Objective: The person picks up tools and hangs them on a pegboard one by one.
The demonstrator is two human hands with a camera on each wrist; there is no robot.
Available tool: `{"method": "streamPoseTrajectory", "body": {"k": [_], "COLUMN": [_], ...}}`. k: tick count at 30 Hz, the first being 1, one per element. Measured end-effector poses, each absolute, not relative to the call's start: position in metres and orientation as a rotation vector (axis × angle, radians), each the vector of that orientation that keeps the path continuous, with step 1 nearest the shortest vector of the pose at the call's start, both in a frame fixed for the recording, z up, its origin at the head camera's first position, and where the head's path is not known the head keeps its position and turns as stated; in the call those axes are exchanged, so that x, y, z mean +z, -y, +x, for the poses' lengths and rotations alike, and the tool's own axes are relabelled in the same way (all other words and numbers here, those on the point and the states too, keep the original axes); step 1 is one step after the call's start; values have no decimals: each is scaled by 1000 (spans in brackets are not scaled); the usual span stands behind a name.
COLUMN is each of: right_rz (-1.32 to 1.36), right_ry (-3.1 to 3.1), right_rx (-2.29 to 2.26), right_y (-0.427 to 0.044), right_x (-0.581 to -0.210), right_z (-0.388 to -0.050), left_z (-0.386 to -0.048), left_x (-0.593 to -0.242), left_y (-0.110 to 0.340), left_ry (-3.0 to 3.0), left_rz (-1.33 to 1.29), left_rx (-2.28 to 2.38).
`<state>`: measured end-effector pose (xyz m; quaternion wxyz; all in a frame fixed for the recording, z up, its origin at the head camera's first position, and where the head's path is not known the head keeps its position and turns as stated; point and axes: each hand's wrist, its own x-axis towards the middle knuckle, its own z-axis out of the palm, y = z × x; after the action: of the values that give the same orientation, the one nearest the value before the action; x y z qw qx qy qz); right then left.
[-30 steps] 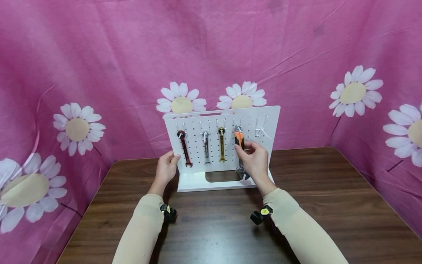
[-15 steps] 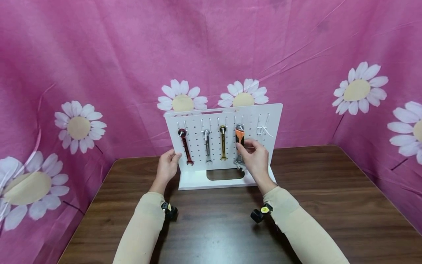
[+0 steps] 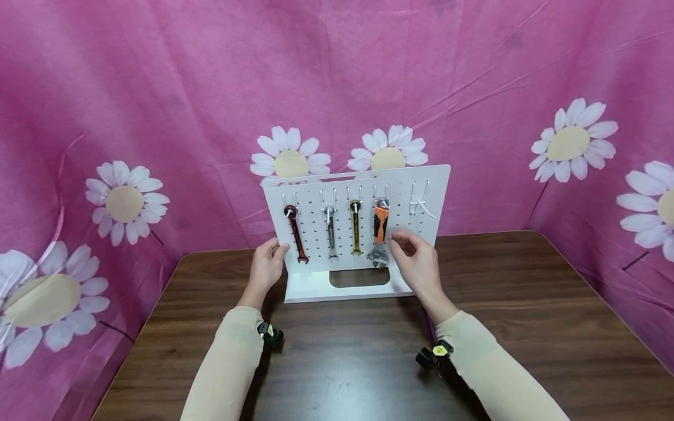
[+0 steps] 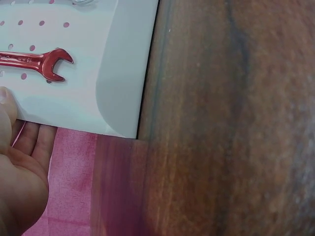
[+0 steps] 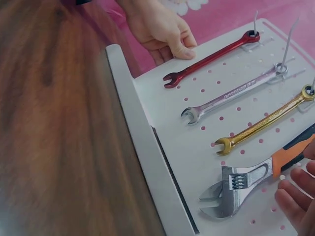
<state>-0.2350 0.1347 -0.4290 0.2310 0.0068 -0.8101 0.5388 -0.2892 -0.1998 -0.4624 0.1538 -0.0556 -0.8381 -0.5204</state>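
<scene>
A white pegboard stand [image 3: 316, 245] stands on the table. My left hand [image 3: 265, 266] grips its left edge, thumb on the front and fingers behind, as the left wrist view shows. From the board's hooks hang a red wrench [image 3: 296, 234], a silver wrench [image 3: 330, 234], a gold wrench [image 3: 356, 228] and an adjustable wrench [image 3: 380, 225] with an orange and black handle. Just right of the adjustable wrench is my right hand [image 3: 418, 263], fingers loosely bent and holding nothing. In the right wrist view the adjustable wrench's steel head [image 5: 236, 189] points down toward the base.
A bare white hook [image 3: 419, 206] sticks out at the board's right end. The stand's base has a cut-out slot [image 3: 360, 278]. Beneath lies a brown wooden table [image 3: 337, 356], and a pink flowered cloth [image 3: 337, 70] hangs behind and at the sides.
My right hand has let go of the adjustable wrench and moved slightly right. That wrench, tilted earlier, now hangs nearly straight on its hook. My left hand keeps its grip on the board.
</scene>
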Motion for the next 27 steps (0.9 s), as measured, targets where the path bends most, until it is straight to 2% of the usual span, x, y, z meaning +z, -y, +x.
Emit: {"method": "streamPoseTrajectory", "body": {"k": [14, 27], "right_rz": [72, 160], "right_ry": [2396, 2412], "right_rx": [1334, 1219], "right_y": [-172, -191], "right_x": [-433, -443], "right_z": [-185, -164], "left_z": [-284, -289], "left_x": [-465, -462], "left_y": [201, 198], "left_ry": [2405, 2398], "left_rz": [-145, -140], "left_rx": [-1509, -1504]}}
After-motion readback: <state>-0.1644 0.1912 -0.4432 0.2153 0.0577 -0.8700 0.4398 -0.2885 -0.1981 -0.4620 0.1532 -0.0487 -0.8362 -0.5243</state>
